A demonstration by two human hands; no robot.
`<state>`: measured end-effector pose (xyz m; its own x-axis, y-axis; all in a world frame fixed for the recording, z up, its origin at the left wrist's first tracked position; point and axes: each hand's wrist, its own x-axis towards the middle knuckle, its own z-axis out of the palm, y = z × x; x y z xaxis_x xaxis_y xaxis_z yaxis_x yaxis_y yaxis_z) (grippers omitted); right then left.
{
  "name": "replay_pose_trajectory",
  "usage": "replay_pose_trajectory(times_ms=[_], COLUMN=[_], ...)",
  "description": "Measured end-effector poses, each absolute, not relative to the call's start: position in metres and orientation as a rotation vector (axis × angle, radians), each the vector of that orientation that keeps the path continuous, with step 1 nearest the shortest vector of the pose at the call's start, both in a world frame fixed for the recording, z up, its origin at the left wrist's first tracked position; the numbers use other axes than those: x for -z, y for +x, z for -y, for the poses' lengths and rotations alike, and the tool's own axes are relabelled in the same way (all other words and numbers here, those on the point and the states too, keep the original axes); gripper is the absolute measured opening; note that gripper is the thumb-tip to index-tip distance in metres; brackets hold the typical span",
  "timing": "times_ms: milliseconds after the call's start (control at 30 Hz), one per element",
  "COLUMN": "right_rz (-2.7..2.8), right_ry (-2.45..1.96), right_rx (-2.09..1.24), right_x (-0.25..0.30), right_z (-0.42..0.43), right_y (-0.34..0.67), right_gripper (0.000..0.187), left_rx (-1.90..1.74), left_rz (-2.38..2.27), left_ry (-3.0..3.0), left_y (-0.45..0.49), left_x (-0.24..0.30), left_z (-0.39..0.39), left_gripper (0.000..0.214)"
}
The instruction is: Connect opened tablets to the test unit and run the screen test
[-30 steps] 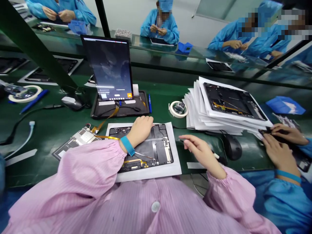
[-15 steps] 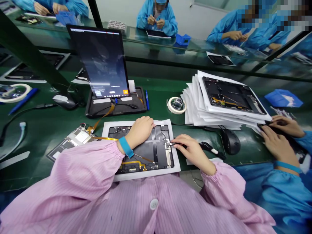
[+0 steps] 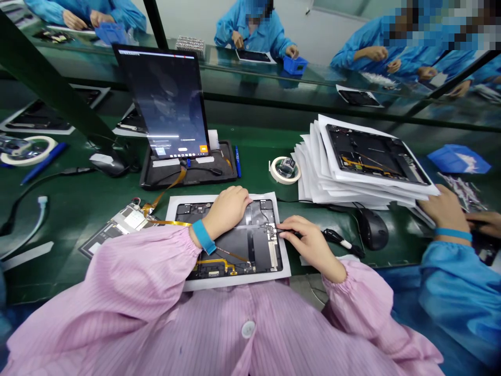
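A tablet with its back cover off (image 3: 235,245) lies on a white sheet (image 3: 287,263) in front of me, showing black inner parts, gold ribbon cables and a small board at its right side. My left hand (image 3: 229,209), with a blue band at the wrist, lies across the tablet's far edge, fingers bent down on it and fingertips partly hidden. At the right edge, my right hand (image 3: 307,237) pinches a black cable plug (image 3: 287,230) against the tablet's side. A gold ribbon cable (image 3: 172,223) runs from under my left forearm to a loose circuit assembly (image 3: 117,224).
A lit screen (image 3: 168,104) stands in a black tray (image 3: 188,177) behind the tablet. To the right are a tape roll (image 3: 285,170), a paper-layered stack (image 3: 313,172) topped by another opened tablet (image 3: 376,151), and a black mouse (image 3: 373,230). A co-worker's hand (image 3: 444,209) is beside the stack.
My hands stay almost where they were, the right one still at the tablet's edge. The neighbour's hands at right have shifted; a co-worker across reaches into a blue bin.
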<state>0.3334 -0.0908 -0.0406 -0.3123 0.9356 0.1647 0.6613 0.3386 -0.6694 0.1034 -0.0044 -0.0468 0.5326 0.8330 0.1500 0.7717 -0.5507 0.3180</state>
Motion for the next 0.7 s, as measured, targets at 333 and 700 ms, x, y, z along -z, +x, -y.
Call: replay_pose_trajectory(times_ms=[333, 700], right_rz=[2.489, 2.537], right_ry=[-1.402, -1.333], right_rx=[-0.011, -0.204], right_x=[0.039, 0.049], right_z=[0.112, 0.094], right_y=[0.327, 0.339], right_gripper=[0.026, 0.025], left_rx=[-0.405, -0.356], left_rz=[-1.355, -1.361], left_ry=[2.324, 2.285], left_y=[0.102, 0.098], left_x=[0.034, 0.038], left_z=[0.003, -0.003], left_gripper=[0.029, 0.034])
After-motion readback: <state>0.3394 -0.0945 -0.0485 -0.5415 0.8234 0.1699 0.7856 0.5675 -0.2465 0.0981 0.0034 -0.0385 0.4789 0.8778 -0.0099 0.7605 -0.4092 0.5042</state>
